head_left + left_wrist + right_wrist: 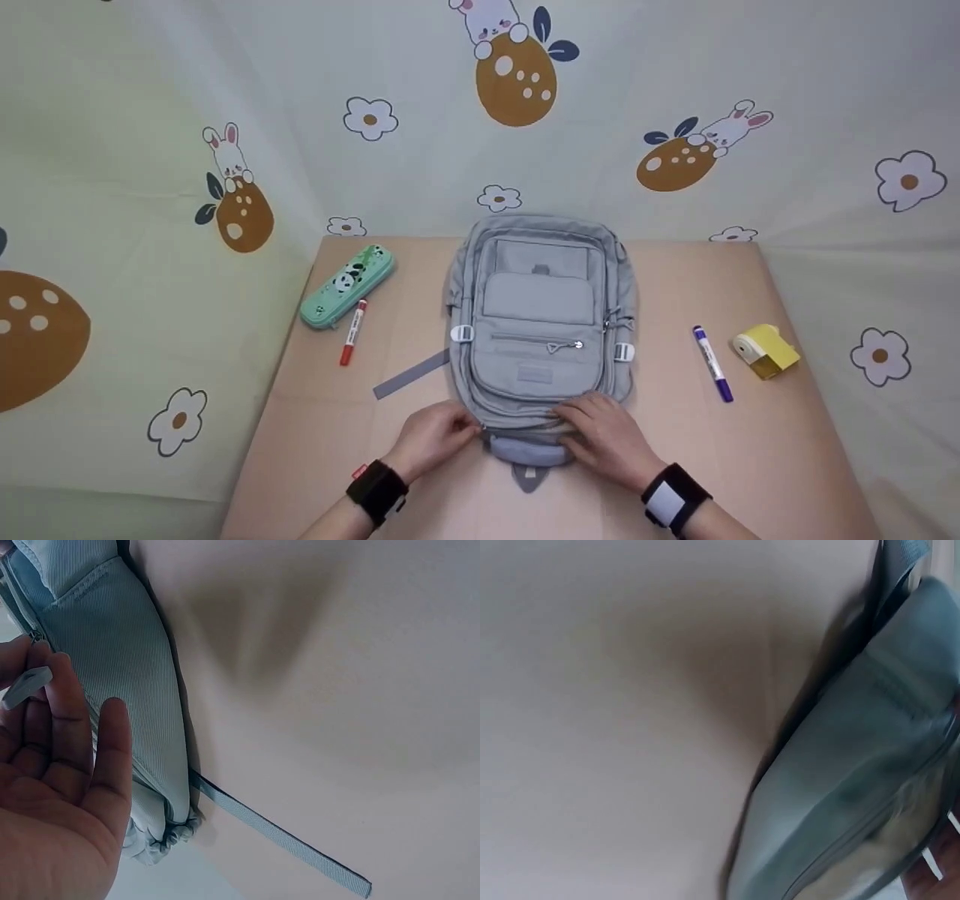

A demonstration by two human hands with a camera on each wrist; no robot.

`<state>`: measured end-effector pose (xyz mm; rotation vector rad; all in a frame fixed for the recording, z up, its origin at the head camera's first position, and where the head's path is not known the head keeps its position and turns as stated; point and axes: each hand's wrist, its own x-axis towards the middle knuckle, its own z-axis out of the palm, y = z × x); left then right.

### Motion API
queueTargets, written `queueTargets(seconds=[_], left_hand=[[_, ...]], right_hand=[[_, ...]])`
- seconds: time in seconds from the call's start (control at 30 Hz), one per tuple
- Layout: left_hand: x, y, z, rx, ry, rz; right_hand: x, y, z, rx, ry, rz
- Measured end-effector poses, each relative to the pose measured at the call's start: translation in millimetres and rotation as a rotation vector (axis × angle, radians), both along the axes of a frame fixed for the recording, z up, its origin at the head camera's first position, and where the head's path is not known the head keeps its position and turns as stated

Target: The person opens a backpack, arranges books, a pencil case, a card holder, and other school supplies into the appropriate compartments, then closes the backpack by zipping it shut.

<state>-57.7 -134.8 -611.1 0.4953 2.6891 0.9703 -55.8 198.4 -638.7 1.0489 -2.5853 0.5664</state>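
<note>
A grey backpack [538,300] lies on its back on the table, its top end toward me. My left hand [439,435] is at the top left corner of the bag and pinches a grey zipper pull [28,687], seen between its fingers in the left wrist view. With its fingers over the top edge of the bag, my right hand [611,439] grips the fabric beside the zipper. The right wrist view is blurred; the zipper there is parted, with something beige showing through the gap, and most of that hand is out of frame.
To the left lie a green panda pencil case [349,287] and a red marker [354,332]. A purple marker [712,364] and a yellow-and-white gadget [766,350] sit on the right. A loose strap [411,374] sticks out from the bag's left side. Patterned cloth [420,172] hangs around the table.
</note>
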Motion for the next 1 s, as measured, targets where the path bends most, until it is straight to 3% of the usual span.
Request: queueTargets(seconds=[0.4,0.67,1.0], left_hand=[[3.5,-1.6,-1.7,-0.014,0.045,0.029],[3.5,-1.0,-2.3,0.009,0.018,0.046],[5.0,7.1,-1.3,0.051,-0.050,0.072]], right_hand=[[-6.6,52.0,-2.0,0.024,-0.083,-0.125],[-9.7,52.8,-11.9,-0.032,-0.007,-0.132],[-10.8,48.1,-19.6,-0.011,0.066,-0.121]])
